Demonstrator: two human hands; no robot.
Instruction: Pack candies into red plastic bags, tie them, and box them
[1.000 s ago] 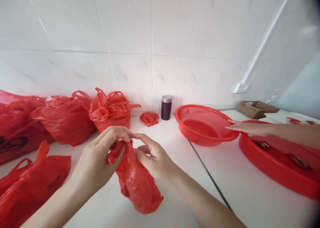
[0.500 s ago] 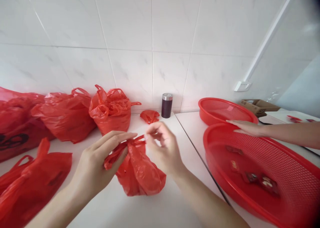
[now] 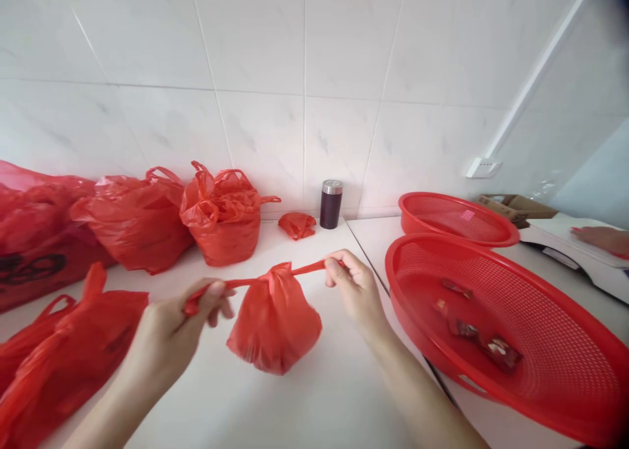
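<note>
A small filled red plastic bag (image 3: 276, 324) hangs or rests at the middle of the white table, its neck gathered into a knot. My left hand (image 3: 189, 314) is closed around one handle, which stretches out to the left of the knot. The other handle runs to the right, pinched between thumb and fingers of my right hand (image 3: 354, 285). Both handles look taut. What the bag contains is hidden by the plastic.
Several full red bags (image 3: 221, 223) line the wall on the left; another red bag (image 3: 73, 351) lies nearer. A dark tumbler (image 3: 331, 206) stands beside a small crumpled bag (image 3: 297, 225). At right are a large red basket (image 3: 413, 318) holding wrapped packets, a second basket (image 3: 410, 225), and a co-worker's hand (image 3: 604, 239).
My hands have moved apart, drawing the handles outward and tightening the bag's neck into a knot. The co-worker's hand has gone from the basket rim toward the far right. The large basket has shifted.
</note>
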